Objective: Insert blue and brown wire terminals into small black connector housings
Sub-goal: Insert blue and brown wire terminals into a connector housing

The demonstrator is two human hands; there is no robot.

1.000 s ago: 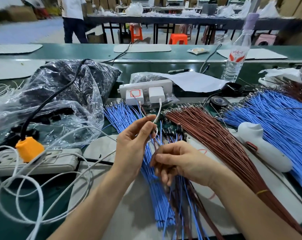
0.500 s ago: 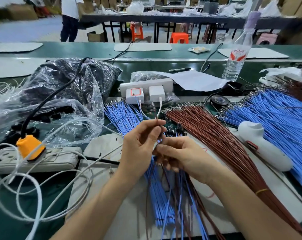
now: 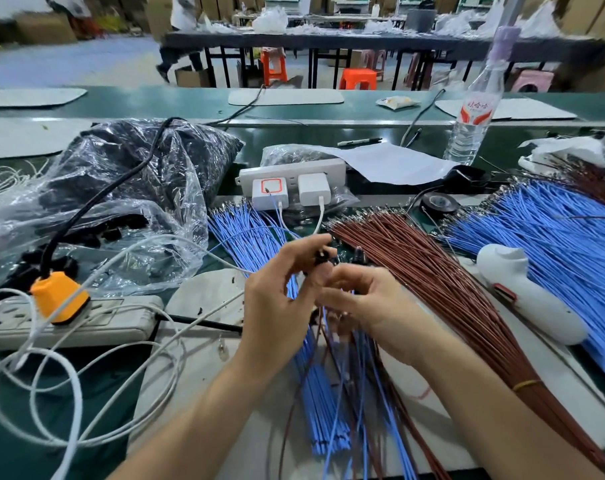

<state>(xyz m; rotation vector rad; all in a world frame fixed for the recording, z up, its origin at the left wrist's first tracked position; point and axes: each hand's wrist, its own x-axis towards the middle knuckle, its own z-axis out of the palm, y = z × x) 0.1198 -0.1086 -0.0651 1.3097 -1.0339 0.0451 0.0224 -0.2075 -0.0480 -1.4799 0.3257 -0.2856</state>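
My left hand (image 3: 277, 292) pinches a small black connector housing (image 3: 320, 257) between thumb and forefinger, above the wire pile. My right hand (image 3: 360, 299) is closed right beside it, fingertips touching the housing, gripping wires whose blue and brown tails hang down under the palm. A fan of blue wires (image 3: 245, 233) lies behind my left hand. A bundle of brown wires (image 3: 432, 271), tied with a yellow band, runs to the lower right. More loose black housings (image 3: 358, 252) lie just behind my hands.
A second mass of blue wires (image 3: 554, 237) and a white tool (image 3: 523, 292) lie at the right. A power strip (image 3: 69, 320) with an orange plug and white cables fills the left. A plastic bag (image 3: 121, 188), chargers (image 3: 290, 192) and a water bottle (image 3: 474, 112) stand behind.
My hands came together and rose slightly. The left hand's fingers now show a black housing, and the right hand has closed in against it with its wires.
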